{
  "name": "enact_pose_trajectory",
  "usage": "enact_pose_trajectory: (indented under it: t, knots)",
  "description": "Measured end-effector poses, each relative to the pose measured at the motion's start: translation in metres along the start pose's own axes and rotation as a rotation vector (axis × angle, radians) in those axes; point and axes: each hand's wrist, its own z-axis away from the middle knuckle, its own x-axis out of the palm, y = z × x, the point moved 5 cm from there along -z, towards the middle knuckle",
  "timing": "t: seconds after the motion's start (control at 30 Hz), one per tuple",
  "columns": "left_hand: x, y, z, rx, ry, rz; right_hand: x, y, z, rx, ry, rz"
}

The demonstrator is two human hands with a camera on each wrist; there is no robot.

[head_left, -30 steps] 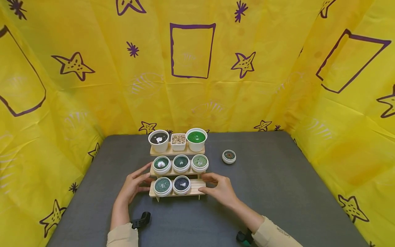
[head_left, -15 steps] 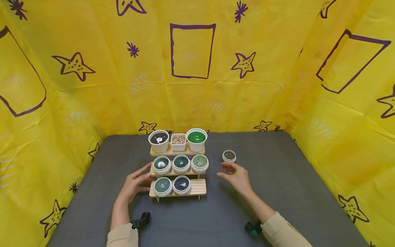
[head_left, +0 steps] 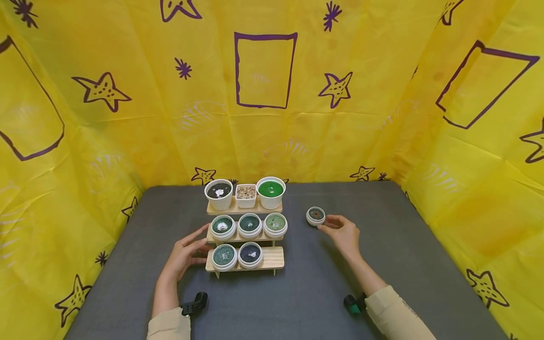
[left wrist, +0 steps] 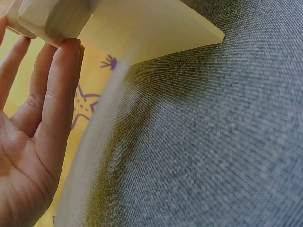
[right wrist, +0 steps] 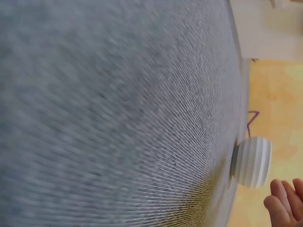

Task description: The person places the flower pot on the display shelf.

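Observation:
A three-step wooden stand point(head_left: 273, 258) holds several small white cups. My left hand point(head_left: 182, 256) is at its left end, long fingers point(left wrist: 61, 94) extended, tips touching the wooden shelf edge point(left wrist: 52, 21) in the left wrist view. Away to the right, a small ridged white cup point(head_left: 315, 216) with dark contents and a brown spot stands on the grey table. My right hand point(head_left: 345, 234) reaches to this cup's right side, thumb and fingers parted, fingertips right by its wall. In the right wrist view the ridged cup point(right wrist: 253, 161) stands just beyond the fingertips.
On the top step are a dark-filled cup point(head_left: 218, 194), a square cup of chopped bits point(head_left: 245, 195) and a bright green cup point(head_left: 270, 192). Green and dark cups fill the lower steps; bare wood shows at the bottom right. Yellow cloth walls point(head_left: 272, 141) enclose the table.
My right hand has left the right end of the stand's bottom step and moved right and back to the lone small cup. The left hand has stayed at the stand.

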Motion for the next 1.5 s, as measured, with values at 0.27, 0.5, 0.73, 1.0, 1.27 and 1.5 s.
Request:
enact_pose_trajectory:
  t: [0.27,0.5,0.73,1.0,1.27,1.5]
  knots:
    - [0.000,0.000,0.000,0.008,0.000,0.006,0.009,0.009,-0.014,0.041,-0.025,-0.019]
    - [0.000,0.001,0.000,0.008,-0.001,0.007,0.022,0.015,-0.023,0.076,-0.064,-0.025]
    - [0.000,0.004,0.003,0.009,-0.005,0.003,0.033,0.021,-0.030,0.085,-0.066,0.005]
    - [0.000,0.001,0.001,0.003,0.002,0.003,0.037,0.022,-0.036,0.086,-0.054,0.019]
    - [0.000,0.001,0.000,0.003,-0.004,0.003,0.038,0.020,-0.038,0.064,-0.051,0.046]
    - [0.000,0.002,0.001,0.009,-0.020,0.007,0.037,0.020,-0.037,0.065,-0.049,0.037]
